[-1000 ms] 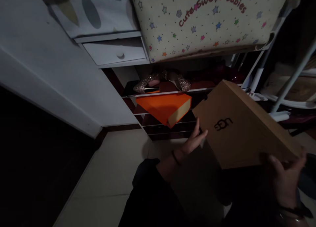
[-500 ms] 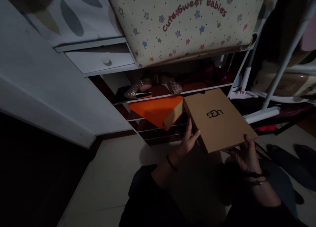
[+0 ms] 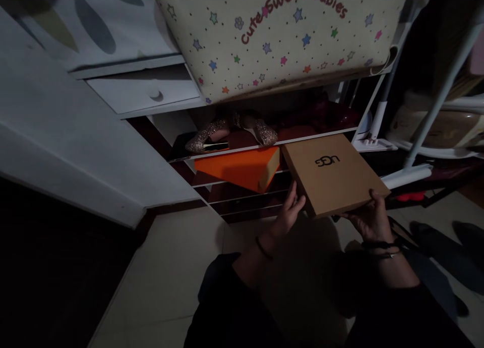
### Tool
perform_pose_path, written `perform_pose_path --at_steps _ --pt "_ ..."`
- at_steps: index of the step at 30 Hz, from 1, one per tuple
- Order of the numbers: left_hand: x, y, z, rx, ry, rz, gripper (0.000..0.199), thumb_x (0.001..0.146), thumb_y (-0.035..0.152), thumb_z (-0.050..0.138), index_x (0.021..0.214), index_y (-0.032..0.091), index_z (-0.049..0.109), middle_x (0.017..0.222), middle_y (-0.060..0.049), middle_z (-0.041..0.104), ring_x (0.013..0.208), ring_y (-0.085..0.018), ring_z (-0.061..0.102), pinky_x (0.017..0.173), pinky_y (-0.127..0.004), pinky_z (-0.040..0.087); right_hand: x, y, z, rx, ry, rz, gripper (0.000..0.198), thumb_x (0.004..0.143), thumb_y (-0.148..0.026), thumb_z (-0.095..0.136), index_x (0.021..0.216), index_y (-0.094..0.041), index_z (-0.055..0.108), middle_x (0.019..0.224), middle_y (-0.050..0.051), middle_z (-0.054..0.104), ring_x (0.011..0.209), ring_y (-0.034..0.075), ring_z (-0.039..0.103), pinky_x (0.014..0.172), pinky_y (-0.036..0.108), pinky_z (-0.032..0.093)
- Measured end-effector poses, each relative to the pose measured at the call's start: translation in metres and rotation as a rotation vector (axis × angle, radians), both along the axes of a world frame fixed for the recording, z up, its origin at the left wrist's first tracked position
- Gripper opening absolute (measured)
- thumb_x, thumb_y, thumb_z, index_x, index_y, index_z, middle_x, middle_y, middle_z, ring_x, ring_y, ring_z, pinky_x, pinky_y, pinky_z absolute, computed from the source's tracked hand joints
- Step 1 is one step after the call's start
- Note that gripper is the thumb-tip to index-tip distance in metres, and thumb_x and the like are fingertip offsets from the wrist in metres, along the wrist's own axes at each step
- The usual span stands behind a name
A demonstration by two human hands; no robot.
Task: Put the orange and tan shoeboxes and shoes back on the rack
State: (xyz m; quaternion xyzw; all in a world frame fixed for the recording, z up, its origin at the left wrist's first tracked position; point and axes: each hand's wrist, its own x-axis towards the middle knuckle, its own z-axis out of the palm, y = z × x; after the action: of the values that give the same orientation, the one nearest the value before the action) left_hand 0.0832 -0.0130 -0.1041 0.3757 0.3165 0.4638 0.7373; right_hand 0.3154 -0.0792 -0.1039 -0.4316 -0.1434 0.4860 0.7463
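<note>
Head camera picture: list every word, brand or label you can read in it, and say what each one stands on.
"UGG": printed in dark letters on the lid of the brown cardboard box, upside down to the camera; the left hand and right hand hold this box.
"Cute Sweet Babies": red letters on the star-patterned cream cover above the shoe shelf.
The orange box shows no readable text.

Both arms end in dark sleeves, black or close to it in this dim light, pushed back to bare the forearms. The left hand, at about six o'clock in the view, has a thin dark band round its wrist. The right hand, toward four o'clock, wears dark bands at the wrist with a small pale glint among them.
</note>
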Motion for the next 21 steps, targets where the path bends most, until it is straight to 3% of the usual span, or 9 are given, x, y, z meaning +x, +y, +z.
perform_pose_path --at_steps 3,6,11,15,21 --pt "-0.002 0.016 -0.007 -0.257 -0.049 0.171 0.051 0.100 0.030 0.071 0.149 0.035 0.059 0.177 -0.006 0.035 0.165 -0.030 0.030 0.132 -0.059 0.030 -0.001 0.003 0.000 -0.002 -0.007 -0.001 0.062 0.079 -0.063 0.078 0.130 -0.032 0.063 0.142 0.008 0.064 0.137 0.041 0.058 0.097 0.072 0.060" --pt "-0.016 0.039 -0.006 -0.410 -0.195 0.361 0.034 0.104 0.028 0.064 0.138 0.030 0.064 0.170 -0.008 0.047 0.160 -0.027 0.042 0.128 -0.052 0.042 0.001 0.005 -0.002 0.003 0.011 0.018 0.061 0.079 -0.063 0.079 0.129 -0.032 0.064 0.142 0.008 0.064 0.138 0.041 0.057 0.097 0.073 0.060" --pt "-0.046 0.058 0.008 -0.369 -0.399 0.485 0.028 0.101 0.010 0.059 0.124 0.022 0.070 0.134 -0.008 0.074 0.138 -0.018 0.066 0.117 -0.034 0.054 0.007 0.004 -0.004 0.006 0.036 0.039 0.059 0.079 -0.061 0.082 0.128 -0.032 0.066 0.143 0.007 0.064 0.138 0.041 0.058 0.099 0.075 0.059" --pt "-0.068 0.048 0.013 -0.296 -0.432 0.557 0.020 0.104 0.016 0.057 0.117 0.021 0.071 0.129 -0.007 0.075 0.128 -0.018 0.071 0.110 -0.030 0.059 0.011 0.001 -0.005 -0.036 0.063 0.036 0.061 0.075 -0.059 0.084 0.127 -0.031 0.067 0.140 0.007 0.066 0.139 0.042 0.056 0.096 0.077 0.059" --pt "-0.114 0.038 0.009 -0.320 -0.401 0.709 0.020 0.107 0.021 0.052 0.112 0.022 0.071 0.118 -0.005 0.077 0.108 -0.015 0.075 0.097 -0.026 0.062 0.013 -0.006 -0.006 -0.038 0.035 -0.009 0.056 0.078 -0.055 0.081 0.128 -0.033 0.068 0.143 0.006 0.066 0.140 0.043 0.055 0.094 0.078 0.059"
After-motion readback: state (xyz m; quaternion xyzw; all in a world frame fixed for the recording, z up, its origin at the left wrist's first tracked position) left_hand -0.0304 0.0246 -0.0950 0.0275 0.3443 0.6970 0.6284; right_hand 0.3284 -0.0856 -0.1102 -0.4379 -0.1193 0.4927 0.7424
